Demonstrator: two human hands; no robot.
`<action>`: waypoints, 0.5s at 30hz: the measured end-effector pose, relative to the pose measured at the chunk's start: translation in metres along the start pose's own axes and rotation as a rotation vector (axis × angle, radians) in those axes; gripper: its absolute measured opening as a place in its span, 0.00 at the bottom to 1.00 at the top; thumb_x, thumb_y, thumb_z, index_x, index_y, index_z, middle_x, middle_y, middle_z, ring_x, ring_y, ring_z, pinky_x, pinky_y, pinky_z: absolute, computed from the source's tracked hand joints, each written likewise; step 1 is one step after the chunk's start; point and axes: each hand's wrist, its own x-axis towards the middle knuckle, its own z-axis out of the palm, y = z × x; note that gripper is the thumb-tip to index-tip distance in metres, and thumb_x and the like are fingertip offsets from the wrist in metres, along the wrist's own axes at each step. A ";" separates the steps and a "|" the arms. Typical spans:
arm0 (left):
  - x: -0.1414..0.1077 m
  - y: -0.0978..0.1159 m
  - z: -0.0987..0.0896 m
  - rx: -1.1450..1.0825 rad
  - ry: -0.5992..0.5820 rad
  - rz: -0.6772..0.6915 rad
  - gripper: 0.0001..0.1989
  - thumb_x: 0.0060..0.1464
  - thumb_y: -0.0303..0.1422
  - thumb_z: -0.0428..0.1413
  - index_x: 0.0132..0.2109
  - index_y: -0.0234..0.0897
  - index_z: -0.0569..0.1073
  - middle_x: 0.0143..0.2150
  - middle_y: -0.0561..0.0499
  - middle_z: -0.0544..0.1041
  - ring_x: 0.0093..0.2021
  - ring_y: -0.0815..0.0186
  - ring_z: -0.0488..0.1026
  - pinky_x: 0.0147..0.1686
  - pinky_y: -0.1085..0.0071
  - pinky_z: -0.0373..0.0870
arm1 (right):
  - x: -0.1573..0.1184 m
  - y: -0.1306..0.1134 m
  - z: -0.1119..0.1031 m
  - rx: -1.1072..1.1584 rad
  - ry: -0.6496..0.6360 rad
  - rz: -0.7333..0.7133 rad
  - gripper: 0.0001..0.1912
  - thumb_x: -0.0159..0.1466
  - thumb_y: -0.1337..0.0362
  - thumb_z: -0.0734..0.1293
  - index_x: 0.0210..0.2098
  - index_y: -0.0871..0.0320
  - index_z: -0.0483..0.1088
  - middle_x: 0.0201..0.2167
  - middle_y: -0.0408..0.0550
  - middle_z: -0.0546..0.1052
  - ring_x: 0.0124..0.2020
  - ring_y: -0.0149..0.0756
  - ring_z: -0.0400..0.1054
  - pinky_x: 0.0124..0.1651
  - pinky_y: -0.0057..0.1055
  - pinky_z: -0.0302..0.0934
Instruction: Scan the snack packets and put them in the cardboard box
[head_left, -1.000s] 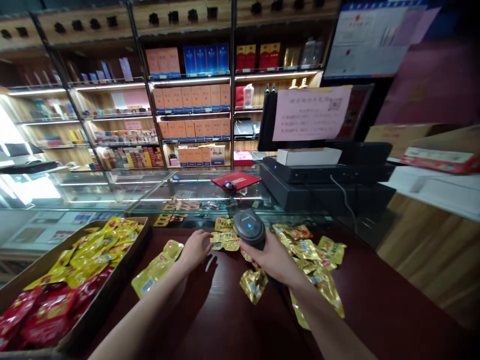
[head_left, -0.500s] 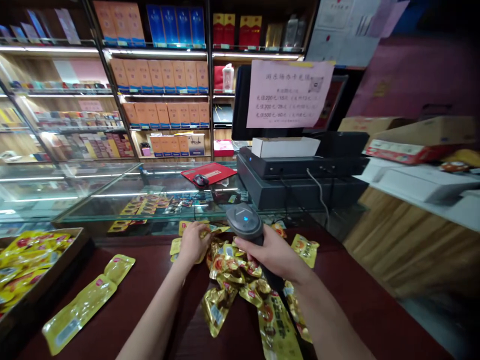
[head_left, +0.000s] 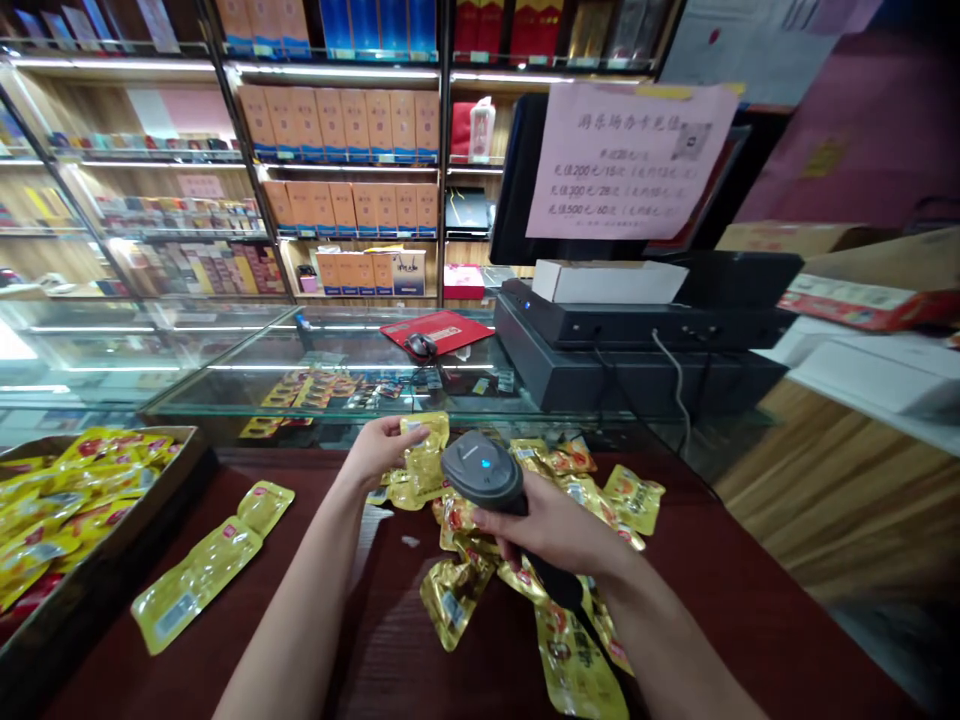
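My left hand [head_left: 379, 450] pinches the upper edge of a yellow snack packet [head_left: 425, 455], raised slightly above the dark red counter. My right hand [head_left: 551, 520] is wrapped round the handle of a dark grey barcode scanner [head_left: 482, 472] with a blue light on top. The scanner's head is just right of the raised packet. Beneath and around my right hand lies a pile of gold and yellow packets [head_left: 456, 600], partly hidden by the hand and scanner. A long yellow packet [head_left: 577, 665] lies nearest me. Farther left, another long packet [head_left: 199, 590] rests flat.
An open box [head_left: 196, 440] of yellow packets stands at the left. Behind are a glass display case [head_left: 225, 385], a mouse [head_left: 421, 345] on a red mat [head_left: 461, 330], and a monitor [head_left: 517, 190] with a paper sign. A cable hangs from the dark unit [head_left: 600, 325].
My left hand has lifted a yellow packet from the pile's left side. The packets behind my right hand show more now. The camera view has shifted, with the scanner still held.
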 end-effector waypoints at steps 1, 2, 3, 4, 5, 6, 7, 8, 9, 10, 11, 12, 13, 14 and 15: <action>0.000 0.000 -0.001 0.002 -0.072 0.000 0.24 0.39 0.46 0.68 0.40 0.34 0.79 0.32 0.51 0.79 0.28 0.69 0.72 0.24 0.78 0.64 | 0.000 0.000 0.003 -0.001 -0.010 0.006 0.18 0.54 0.53 0.74 0.36 0.55 0.68 0.16 0.36 0.70 0.16 0.29 0.63 0.20 0.26 0.60; 0.000 -0.001 -0.001 0.000 -0.137 0.002 0.24 0.39 0.45 0.68 0.42 0.34 0.79 0.34 0.50 0.79 0.30 0.69 0.73 0.25 0.78 0.65 | 0.000 0.000 0.005 -0.002 -0.021 0.013 0.17 0.55 0.52 0.74 0.35 0.55 0.68 0.16 0.35 0.69 0.16 0.28 0.63 0.20 0.25 0.59; 0.001 -0.003 0.000 -0.005 -0.193 0.004 0.25 0.39 0.43 0.68 0.44 0.34 0.79 0.35 0.50 0.80 0.31 0.68 0.73 0.27 0.77 0.66 | 0.000 0.001 0.007 -0.005 -0.031 0.021 0.17 0.55 0.52 0.74 0.35 0.55 0.69 0.15 0.35 0.68 0.16 0.28 0.62 0.20 0.25 0.59; 0.001 -0.004 0.001 -0.016 -0.235 0.008 0.25 0.39 0.41 0.68 0.46 0.35 0.79 0.36 0.49 0.80 0.32 0.67 0.74 0.28 0.76 0.67 | 0.001 0.001 0.008 -0.010 -0.035 0.028 0.16 0.55 0.53 0.74 0.35 0.55 0.69 0.15 0.35 0.68 0.16 0.28 0.61 0.20 0.25 0.59; 0.001 -0.006 0.002 -0.028 -0.263 0.013 0.26 0.40 0.40 0.68 0.48 0.35 0.79 0.37 0.49 0.81 0.33 0.67 0.75 0.30 0.75 0.68 | 0.001 0.002 0.008 -0.017 -0.030 0.030 0.16 0.55 0.53 0.74 0.35 0.55 0.69 0.16 0.35 0.68 0.16 0.28 0.61 0.20 0.25 0.58; 0.001 -0.007 0.003 -0.042 -0.279 0.018 0.27 0.40 0.39 0.68 0.49 0.35 0.78 0.38 0.48 0.81 0.34 0.66 0.75 0.32 0.74 0.69 | 0.003 0.003 0.008 -0.027 -0.016 0.025 0.17 0.55 0.54 0.74 0.36 0.55 0.69 0.16 0.35 0.68 0.16 0.28 0.61 0.20 0.25 0.58; 0.001 -0.007 0.004 -0.054 -0.290 0.025 0.28 0.40 0.38 0.68 0.50 0.34 0.78 0.38 0.48 0.81 0.35 0.65 0.75 0.33 0.74 0.70 | 0.005 0.004 0.006 -0.041 0.013 0.012 0.17 0.55 0.54 0.74 0.37 0.56 0.69 0.17 0.35 0.68 0.16 0.27 0.61 0.20 0.24 0.57; 0.000 -0.006 0.006 -0.067 -0.303 0.032 0.29 0.40 0.37 0.68 0.51 0.34 0.77 0.39 0.47 0.81 0.35 0.65 0.76 0.34 0.73 0.70 | 0.007 0.006 0.005 -0.054 0.059 -0.007 0.17 0.55 0.55 0.74 0.38 0.56 0.69 0.17 0.35 0.69 0.16 0.27 0.61 0.19 0.24 0.57; -0.001 -0.004 0.007 -0.083 -0.310 0.040 0.29 0.40 0.36 0.68 0.52 0.33 0.77 0.39 0.47 0.81 0.35 0.65 0.76 0.35 0.73 0.70 | 0.009 0.007 0.002 -0.067 0.115 -0.028 0.18 0.55 0.55 0.74 0.39 0.56 0.69 0.18 0.36 0.70 0.16 0.27 0.61 0.19 0.24 0.57; -0.003 -0.001 0.008 -0.100 -0.310 0.047 0.29 0.40 0.36 0.68 0.52 0.33 0.77 0.39 0.47 0.81 0.35 0.65 0.76 0.34 0.73 0.70 | 0.012 0.008 0.000 -0.078 0.173 -0.045 0.18 0.55 0.55 0.74 0.40 0.57 0.69 0.20 0.37 0.71 0.16 0.27 0.62 0.19 0.24 0.57; -0.005 0.001 0.010 -0.119 -0.308 0.053 0.29 0.39 0.36 0.68 0.51 0.32 0.77 0.39 0.46 0.81 0.34 0.66 0.76 0.33 0.73 0.70 | 0.014 0.009 -0.002 -0.081 0.224 -0.055 0.18 0.54 0.55 0.74 0.40 0.57 0.69 0.21 0.39 0.72 0.16 0.27 0.62 0.19 0.24 0.57; -0.007 0.004 0.012 -0.141 -0.303 0.056 0.30 0.39 0.37 0.69 0.52 0.32 0.76 0.39 0.46 0.81 0.33 0.67 0.75 0.32 0.74 0.69 | 0.016 0.009 -0.004 -0.072 0.255 -0.058 0.18 0.54 0.55 0.74 0.39 0.58 0.70 0.23 0.40 0.73 0.16 0.26 0.63 0.19 0.24 0.58; -0.008 0.007 0.015 -0.162 -0.292 0.057 0.31 0.39 0.37 0.69 0.52 0.32 0.75 0.39 0.46 0.81 0.31 0.68 0.75 0.30 0.75 0.68 | 0.018 0.009 -0.006 -0.055 0.263 -0.057 0.18 0.54 0.55 0.74 0.39 0.58 0.70 0.25 0.41 0.74 0.15 0.26 0.63 0.19 0.25 0.58; -0.009 0.009 0.018 -0.182 -0.269 0.057 0.33 0.39 0.38 0.69 0.54 0.32 0.73 0.38 0.47 0.81 0.30 0.69 0.74 0.28 0.76 0.67 | 0.019 0.008 -0.008 -0.034 0.250 -0.056 0.18 0.53 0.55 0.74 0.38 0.58 0.70 0.26 0.41 0.74 0.15 0.26 0.64 0.19 0.25 0.59; -0.010 0.011 0.022 -0.205 -0.239 0.052 0.35 0.39 0.38 0.70 0.55 0.33 0.72 0.37 0.47 0.81 0.29 0.70 0.74 0.26 0.77 0.65 | 0.019 0.008 -0.008 -0.014 0.227 -0.057 0.18 0.53 0.54 0.74 0.37 0.58 0.71 0.26 0.41 0.75 0.16 0.27 0.65 0.19 0.25 0.60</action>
